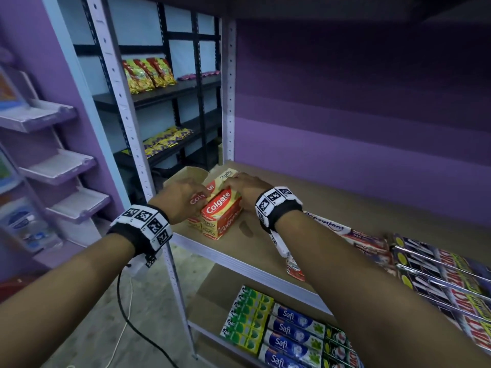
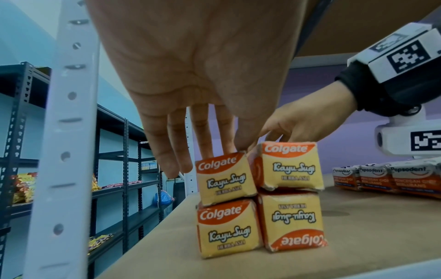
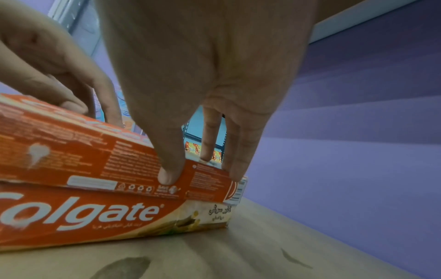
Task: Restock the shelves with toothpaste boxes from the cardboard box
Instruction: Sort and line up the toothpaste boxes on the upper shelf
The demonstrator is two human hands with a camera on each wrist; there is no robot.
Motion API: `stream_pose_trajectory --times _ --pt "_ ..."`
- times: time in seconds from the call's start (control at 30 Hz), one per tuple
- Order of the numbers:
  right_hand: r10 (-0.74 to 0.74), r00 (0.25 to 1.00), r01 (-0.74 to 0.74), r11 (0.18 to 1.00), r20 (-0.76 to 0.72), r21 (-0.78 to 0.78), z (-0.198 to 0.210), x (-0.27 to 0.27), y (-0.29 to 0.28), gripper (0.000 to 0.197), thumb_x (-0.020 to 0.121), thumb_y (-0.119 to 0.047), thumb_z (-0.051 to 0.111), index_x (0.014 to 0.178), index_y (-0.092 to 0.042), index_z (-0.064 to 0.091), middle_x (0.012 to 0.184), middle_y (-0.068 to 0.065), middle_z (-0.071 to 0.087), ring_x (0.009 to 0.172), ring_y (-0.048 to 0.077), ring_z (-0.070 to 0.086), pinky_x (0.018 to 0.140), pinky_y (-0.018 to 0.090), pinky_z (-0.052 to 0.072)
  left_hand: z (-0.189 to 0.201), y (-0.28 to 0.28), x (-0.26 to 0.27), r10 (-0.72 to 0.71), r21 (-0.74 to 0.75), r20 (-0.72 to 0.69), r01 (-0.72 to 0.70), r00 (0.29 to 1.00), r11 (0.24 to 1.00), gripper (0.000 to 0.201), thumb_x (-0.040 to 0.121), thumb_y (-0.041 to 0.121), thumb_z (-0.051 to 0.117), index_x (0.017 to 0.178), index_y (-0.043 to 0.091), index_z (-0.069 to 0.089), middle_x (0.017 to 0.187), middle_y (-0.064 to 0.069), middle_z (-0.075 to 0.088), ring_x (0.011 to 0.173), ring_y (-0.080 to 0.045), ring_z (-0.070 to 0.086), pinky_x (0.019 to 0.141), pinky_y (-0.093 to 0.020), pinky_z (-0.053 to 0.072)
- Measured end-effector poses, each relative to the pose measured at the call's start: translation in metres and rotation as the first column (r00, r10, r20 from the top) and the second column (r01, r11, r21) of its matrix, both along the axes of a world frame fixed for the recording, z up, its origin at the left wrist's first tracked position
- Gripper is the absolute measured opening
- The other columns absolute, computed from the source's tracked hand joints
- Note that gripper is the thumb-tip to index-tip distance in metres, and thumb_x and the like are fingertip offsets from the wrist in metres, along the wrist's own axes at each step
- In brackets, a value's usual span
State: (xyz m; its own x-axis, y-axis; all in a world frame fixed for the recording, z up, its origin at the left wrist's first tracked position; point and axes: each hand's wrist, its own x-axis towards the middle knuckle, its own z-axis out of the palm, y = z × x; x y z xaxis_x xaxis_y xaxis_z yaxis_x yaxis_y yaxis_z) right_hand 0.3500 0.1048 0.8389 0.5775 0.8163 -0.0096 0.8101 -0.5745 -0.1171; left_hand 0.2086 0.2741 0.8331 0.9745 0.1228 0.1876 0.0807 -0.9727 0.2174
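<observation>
At the far left, a purple tiered display rack stands against the wall. Behind the white shelf upright, a dark shelving unit carries snack packets. The left hand reaches to the left side of a stack of Colgate boxes at the front-left corner of the brown shelf; its fingers are extended downward and nearly straight, the tips touching the top-left box from above and from the outer side. The stack is two boxes wide and two high; the lower right box sits with its end label upside down. The right hand holds the top-right box, thumb pressed on its near long side, fingers reaching over the top to the far edge. An open cardboard box is partly visible behind the hands, just beyond the shelf's left edge. Further right along the front edge lie Pepsodent boxes, then a row of dark boxes. On the shelf below, green boxes and Safi boxes lie side by side.
</observation>
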Motion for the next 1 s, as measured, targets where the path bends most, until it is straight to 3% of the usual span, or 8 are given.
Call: stream_pose_trajectory --times 0.17,0.33,0.47,0.6,0.77,0.9,1.0 --pt "0.021 0.998 -0.025 0.998 0.060 0.059 0.004 0.001 -0.006 0.053 0.089 -0.018 0.064 0.139 -0.021 0.048 0.135 0.009 0.049 0.119 0.030 0.053 0.098 0.040 0.048 0.001 -0.002 0.001 0.019 0.005 -0.004 -0.019 1.000 1.000 0.029 0.092 0.034 0.063 0.119 0.025 0.067 0.119 -0.001 0.061 0.107 -0.020 0.058 0.090 -0.033 0.049" --pt "0.040 0.999 -0.042 0.992 0.022 0.118 0.009 0.009 -0.036 0.053 0.088 -0.018 0.066 0.139 -0.019 0.051 0.137 0.007 0.051 0.124 0.026 0.050 0.101 0.032 0.042 0.006 -0.013 0.004 0.058 0.109 -0.034 -0.055 0.998 0.993 0.029 0.090 0.038 0.060 0.117 0.030 0.067 0.117 0.000 0.060 0.107 -0.023 0.058 0.085 -0.040 0.053" --pt "0.013 0.998 0.000 0.979 -0.060 0.205 0.020 0.024 -0.071 0.044 0.080 -0.007 0.071 0.122 -0.018 0.058 0.121 0.006 0.056 0.108 0.027 0.058 0.095 0.036 0.048 0.010 -0.034 0.012 0.044 0.238 -0.012 -0.040 0.999 0.971 0.027 0.091 0.043 0.054 0.112 0.033 0.068 0.109 0.002 0.063 0.099 -0.024 0.059 0.077 -0.037 0.053" --pt "-0.075 0.996 0.086 0.969 -0.057 0.230 0.030 0.043 -0.106 0.050 0.072 -0.008 0.077 0.114 -0.024 0.056 0.112 0.001 0.060 0.099 0.022 0.059 0.087 0.035 0.050 0.010 -0.059 0.029 0.021 0.395 -0.056 0.003 0.998 0.919 0.032 0.095 0.048 0.044 0.113 0.035 0.067 0.112 0.002 0.063 0.102 -0.027 0.054 0.086 -0.039 0.048" --pt "-0.157 0.984 0.172 0.953 -0.081 0.249 0.030 0.060 -0.148 0.046 0.073 -0.014 0.079 0.101 -0.035 0.050 0.099 -0.010 0.063 0.088 0.015 0.062 0.076 0.029 0.051 0.000 -0.087 0.050 0.084 0.516 -0.163 0.013 0.983 0.856 0.046 0.099 0.046 0.030 0.140 0.035 0.046 0.136 -0.008 0.055 0.123 -0.039 0.041 0.101 -0.046 0.037" --pt "-0.193 0.976 0.213 0.945 -0.103 0.247 0.026 0.066 -0.170 0.048 0.069 -0.022 0.082 0.097 -0.038 0.047 0.089 -0.018 0.060 0.079 0.007 0.059 0.062 0.019 0.040 -0.005 -0.098 0.064 0.270 0.579 -0.270 -0.069 0.924 0.813 0.059 0.093 0.056 0.043 0.145 0.028 0.040 0.145 -0.008 0.046 0.135 -0.036 0.030 0.107 -0.046 0.028" --pt "-0.215 0.968 0.240 0.942 -0.127 0.236 0.023 0.069 -0.180 0.048 0.070 -0.024 0.082 0.097 -0.039 0.046 0.087 -0.022 0.059 0.078 0.000 0.057 0.060 0.017 0.038 -0.012 -0.107 0.071 0.320 0.620 -0.284 -0.082 0.904 0.780 0.066 0.093 0.058 0.045 0.148 0.022 0.036 0.150 -0.011 0.037 0.137 -0.035 0.027 0.111 -0.048 0.026"
